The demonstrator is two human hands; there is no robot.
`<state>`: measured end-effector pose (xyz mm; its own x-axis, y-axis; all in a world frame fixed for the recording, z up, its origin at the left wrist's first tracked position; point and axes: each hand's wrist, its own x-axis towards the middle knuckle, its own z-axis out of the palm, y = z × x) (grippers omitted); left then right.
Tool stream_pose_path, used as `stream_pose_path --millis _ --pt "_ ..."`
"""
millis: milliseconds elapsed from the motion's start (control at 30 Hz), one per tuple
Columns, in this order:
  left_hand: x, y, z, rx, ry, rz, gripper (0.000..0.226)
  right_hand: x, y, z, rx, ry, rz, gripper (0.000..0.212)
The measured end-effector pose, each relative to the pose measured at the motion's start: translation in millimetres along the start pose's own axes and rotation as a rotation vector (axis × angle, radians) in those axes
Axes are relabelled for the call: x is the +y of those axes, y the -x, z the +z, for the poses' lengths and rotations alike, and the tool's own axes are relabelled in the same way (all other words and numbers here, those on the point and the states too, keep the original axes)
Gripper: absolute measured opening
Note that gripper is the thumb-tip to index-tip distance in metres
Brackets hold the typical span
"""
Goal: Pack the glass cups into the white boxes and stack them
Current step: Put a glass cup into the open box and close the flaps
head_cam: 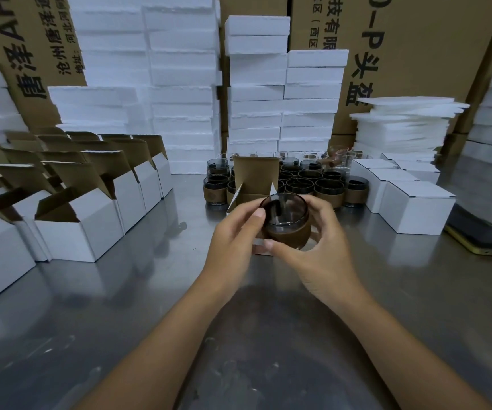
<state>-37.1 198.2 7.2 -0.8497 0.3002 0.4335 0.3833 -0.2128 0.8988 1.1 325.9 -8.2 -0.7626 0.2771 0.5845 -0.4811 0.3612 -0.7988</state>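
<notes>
Both left hand (234, 235) and right hand (323, 255) clasped a glass cup (286, 223), fingers curled, aiming it into the open box (256, 176).

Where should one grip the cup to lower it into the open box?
Take the cup by its rim, from above and the near side. Its mouth faces up and looks narrower than its belly, so fingertips there would likely clear the box walls. The raised lid blocks the far side.
</notes>
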Motion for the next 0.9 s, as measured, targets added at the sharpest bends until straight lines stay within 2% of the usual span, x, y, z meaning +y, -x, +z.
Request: stream_pose_path --millis 133,333,733,900 --pt "-0.2 1.8 -0.2 0.058 -0.088 0.124 0.026 -1.4 -0.2 0.5 0.002 0.037 -0.048 0.071" --pt "1.6 5.0 0.6 0.092 -0.167 0.199 0.031 0.8 -0.3 0.4 0.004 0.076 -0.115 0.072" --pt "0.0 3.7 -0.1 0.086 -0.157 0.153 0.029 -3.7 0.1 -1.1 -0.013 0.048 -0.065 0.069" --pt "-2.1 3.6 -0.1 0.071 -0.176 0.051 0.040 -5.3 -0.5 -3.8 0.015 -0.058 0.054 0.050"
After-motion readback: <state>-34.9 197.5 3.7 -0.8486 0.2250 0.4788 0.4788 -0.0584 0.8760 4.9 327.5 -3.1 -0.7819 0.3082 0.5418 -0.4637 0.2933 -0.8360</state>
